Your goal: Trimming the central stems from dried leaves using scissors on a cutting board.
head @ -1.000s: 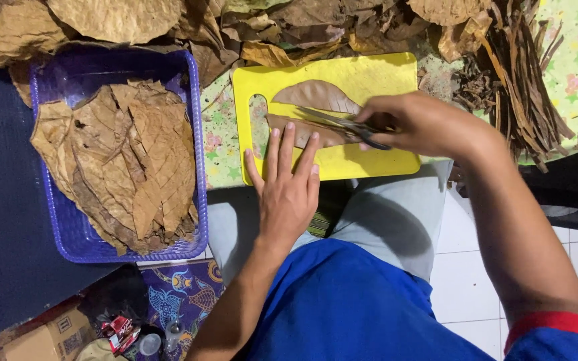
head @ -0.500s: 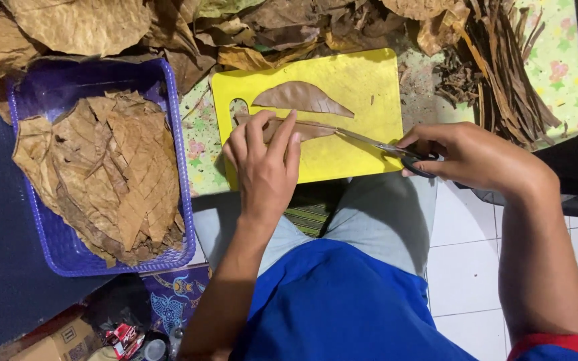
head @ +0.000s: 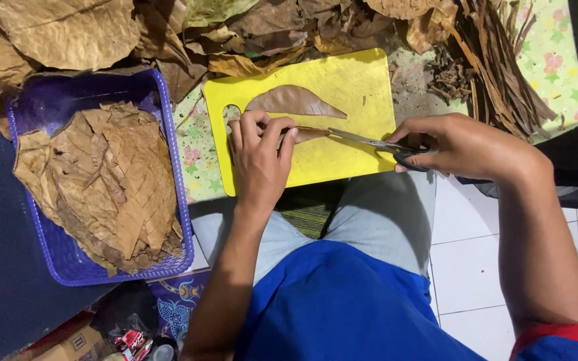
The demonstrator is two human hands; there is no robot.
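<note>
Head view. I see a yellow board (head: 362, 87) at upper centre of the frame, resting across the person's lap on grey shorts (head: 382, 214).

Left hand (head: 259, 160): palm down on the board's lower left part, fingers (head: 252, 127) pressing flat on a brown leaf strip (head: 309, 134). Not curled around anything; a flat hold-down, not a pinch.

Right hand (head: 463, 144): at centre right, just off the board's right edge, closed through the handles of the scissors (head: 376, 142). The blades point left across the board, tips at the strip's right end, just beside the left fingertips. I cannot tell whether the blades are parted or together; they read as one thin line.

A cut leaf piece (head: 296, 100), pointed at its right end, lies on the board just above the strip, apart from both hands.

Surroundings:
- Purple basket (head: 68, 261) at left of frame, holding a stack of flat dried leaves (head: 108, 180).
- Loose heap of dry leaves (head: 68, 30) along the top edge, overlapping the basket's far rim and the board's upper left corner.
- Bundle of dark leaf stems (head: 496, 73) at upper right, on a green patterned cloth (head: 556, 67).
- Blue shirt (head: 342, 307) at bottom centre; white floor tiles (head: 463, 267) at lower right.
- Small packets, unclear, at bottom left.
</note>
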